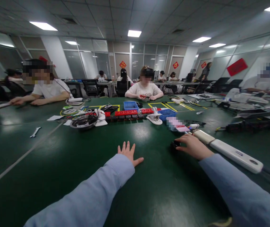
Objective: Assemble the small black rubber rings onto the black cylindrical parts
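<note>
My left hand (128, 153) lies on the green tabletop (149, 189) with its fingers spread and nothing in it. To its right, my right hand (194, 147) has its thumb and fingers round a small black rounded object (175, 145) at the table surface. What kind of object that is, I cannot make out. Just beyond my right wrist lies a long white handheld device (236, 154) with a cream end and a dark cord. A pink flat item (181, 128) is past my right fingertips.
Ahead stand red-and-black power strips (127, 115), blue baskets (130, 105), a white clamp stand (154, 116) and a bowl of black cables (84, 121). A wrench (35, 132) lies at left. A person (144, 86) sits opposite, with another person (46, 85) at left.
</note>
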Available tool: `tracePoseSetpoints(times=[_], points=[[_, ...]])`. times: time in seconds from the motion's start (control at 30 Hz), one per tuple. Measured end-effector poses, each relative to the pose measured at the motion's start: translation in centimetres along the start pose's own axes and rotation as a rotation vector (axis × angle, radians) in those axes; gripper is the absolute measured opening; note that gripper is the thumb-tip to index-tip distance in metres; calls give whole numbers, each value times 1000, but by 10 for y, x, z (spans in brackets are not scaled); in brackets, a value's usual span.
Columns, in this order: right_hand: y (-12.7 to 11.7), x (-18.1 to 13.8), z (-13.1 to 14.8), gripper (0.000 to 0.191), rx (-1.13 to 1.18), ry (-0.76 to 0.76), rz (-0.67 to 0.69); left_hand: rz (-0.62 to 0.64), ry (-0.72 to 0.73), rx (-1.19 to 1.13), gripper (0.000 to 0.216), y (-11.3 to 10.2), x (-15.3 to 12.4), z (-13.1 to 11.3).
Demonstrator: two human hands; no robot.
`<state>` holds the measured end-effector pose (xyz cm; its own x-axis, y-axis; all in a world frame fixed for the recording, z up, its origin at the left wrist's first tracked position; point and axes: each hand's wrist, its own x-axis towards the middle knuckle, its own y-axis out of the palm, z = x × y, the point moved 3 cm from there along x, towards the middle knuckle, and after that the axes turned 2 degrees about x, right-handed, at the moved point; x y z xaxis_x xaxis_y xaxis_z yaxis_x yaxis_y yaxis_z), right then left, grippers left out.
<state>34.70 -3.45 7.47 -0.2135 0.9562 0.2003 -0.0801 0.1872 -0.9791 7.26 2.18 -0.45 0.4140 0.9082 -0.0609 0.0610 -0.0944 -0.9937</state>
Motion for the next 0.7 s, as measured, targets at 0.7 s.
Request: tracePoseSetpoints(times=[0.7], points=[[77, 80, 159, 74, 676, -245, -113, -551, 81, -575, 34, -16, -7, 53]])
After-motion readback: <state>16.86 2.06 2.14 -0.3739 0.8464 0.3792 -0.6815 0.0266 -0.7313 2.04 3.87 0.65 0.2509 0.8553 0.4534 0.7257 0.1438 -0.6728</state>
